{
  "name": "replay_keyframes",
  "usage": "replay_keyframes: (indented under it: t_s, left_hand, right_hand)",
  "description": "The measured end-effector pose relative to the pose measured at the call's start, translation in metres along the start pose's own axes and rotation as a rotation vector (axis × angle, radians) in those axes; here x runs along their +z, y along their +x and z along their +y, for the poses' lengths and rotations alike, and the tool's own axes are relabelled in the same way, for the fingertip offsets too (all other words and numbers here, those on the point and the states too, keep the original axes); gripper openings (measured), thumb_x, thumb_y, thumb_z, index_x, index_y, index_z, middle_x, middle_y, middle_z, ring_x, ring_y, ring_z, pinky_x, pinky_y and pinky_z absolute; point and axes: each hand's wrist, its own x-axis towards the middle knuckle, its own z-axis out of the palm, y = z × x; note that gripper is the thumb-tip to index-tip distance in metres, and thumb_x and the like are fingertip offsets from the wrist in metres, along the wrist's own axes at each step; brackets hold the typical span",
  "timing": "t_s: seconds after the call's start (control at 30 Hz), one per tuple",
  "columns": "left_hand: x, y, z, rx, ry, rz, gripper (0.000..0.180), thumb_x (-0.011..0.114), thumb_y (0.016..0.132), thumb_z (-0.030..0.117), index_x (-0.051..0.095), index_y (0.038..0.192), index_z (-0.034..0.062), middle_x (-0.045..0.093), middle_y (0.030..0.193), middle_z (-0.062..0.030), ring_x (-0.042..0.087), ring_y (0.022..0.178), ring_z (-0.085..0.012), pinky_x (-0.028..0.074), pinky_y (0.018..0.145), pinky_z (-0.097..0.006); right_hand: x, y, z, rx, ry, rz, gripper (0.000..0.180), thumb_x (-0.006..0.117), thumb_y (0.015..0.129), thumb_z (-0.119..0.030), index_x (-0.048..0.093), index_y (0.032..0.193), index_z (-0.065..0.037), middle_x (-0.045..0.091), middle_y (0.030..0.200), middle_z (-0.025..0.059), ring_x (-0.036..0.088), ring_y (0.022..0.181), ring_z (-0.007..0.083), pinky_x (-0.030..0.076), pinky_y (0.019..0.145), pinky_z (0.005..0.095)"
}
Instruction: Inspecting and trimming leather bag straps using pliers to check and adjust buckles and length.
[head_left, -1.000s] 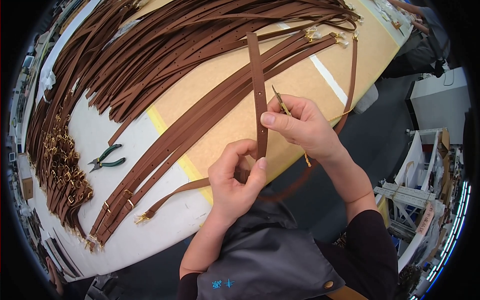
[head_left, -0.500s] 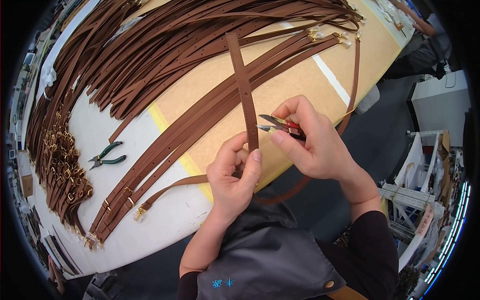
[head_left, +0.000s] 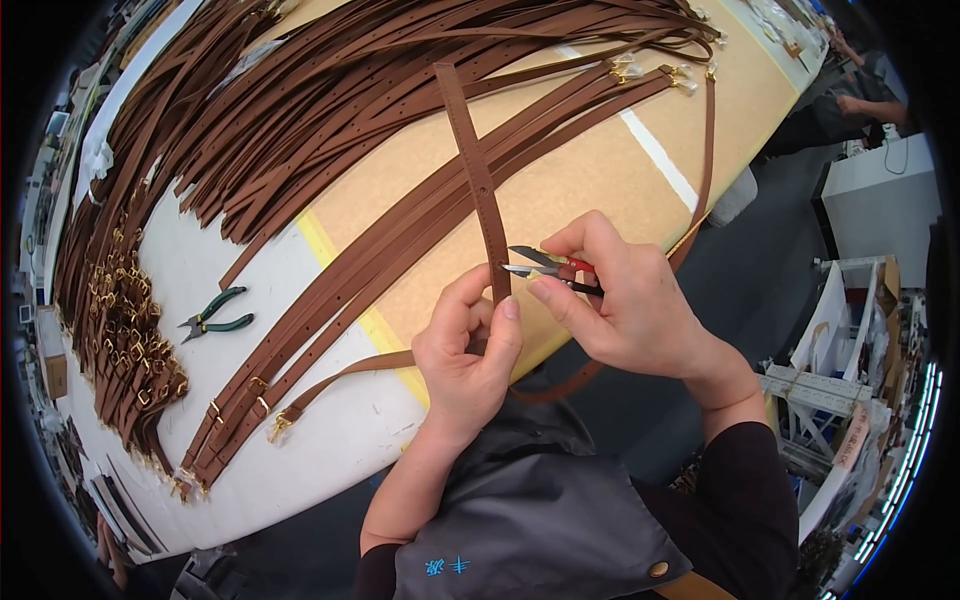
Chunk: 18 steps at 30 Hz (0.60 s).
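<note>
Pinched in my left hand (head_left: 465, 345) is a brown leather strap (head_left: 468, 150) with small punched holes, its free end standing up and away from me. My right hand (head_left: 630, 295) grips small thread snips (head_left: 550, 268) with red and black handles. Their blades are parted, and the tips meet the strap's right edge just above my left fingers. The rest of the held strap loops below my hands, partly hidden. Beyond it, several brown straps (head_left: 340, 270) with gold buckles and wrapped clasps lie side by side across the table.
Green-handled pliers (head_left: 222, 312) rest on the white table top (head_left: 330, 400) at the left. A large heap of brown straps (head_left: 300, 120) covers the far side, with a pile of gold buckles (head_left: 125, 320) at far left. White racks (head_left: 815, 410) stand at right; another person's arm (head_left: 870, 108) shows at upper right.
My right hand and the snips have shifted slightly down and left, bringing the blade tips onto the strap. The strap's upper end has tilted a little to the left.
</note>
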Motion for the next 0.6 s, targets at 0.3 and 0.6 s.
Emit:
replay_keyframes:
  t_s: [0.3, 0.6]
  left_hand:
    - [0.003, 0.0, 0.006, 0.163, 0.315, 0.021, 0.032, 0.069, 0.097, 0.002, 0.063, 0.127, -0.0043, 0.065, 0.07, -0.0002, 0.054, 0.058, -0.0012, 0.042, 0.054, -0.019]
    - [0.0, 0.0, 0.002, -0.036, -0.028, 0.026, 0.032, 0.065, 0.1, 0.002, 0.059, 0.131, -0.0053, 0.06, 0.068, 0.0031, 0.051, 0.057, -0.0004, 0.038, 0.052, -0.019]
  right_hand:
    - [-0.002, 0.0, -0.002, 0.042, -0.01, -0.035, 0.027, 0.072, 0.095, -0.019, 0.055, 0.104, -0.001, 0.069, 0.077, 0.0147, 0.073, 0.067, 0.0304, 0.055, 0.058, 0.0389]
    - [0.021, -0.005, 0.008, -0.026, -0.002, 0.107, 0.029, 0.075, 0.094, -0.02, 0.055, 0.105, -0.001, 0.07, 0.078, 0.0146, 0.073, 0.067, 0.0287, 0.056, 0.057, 0.0372]
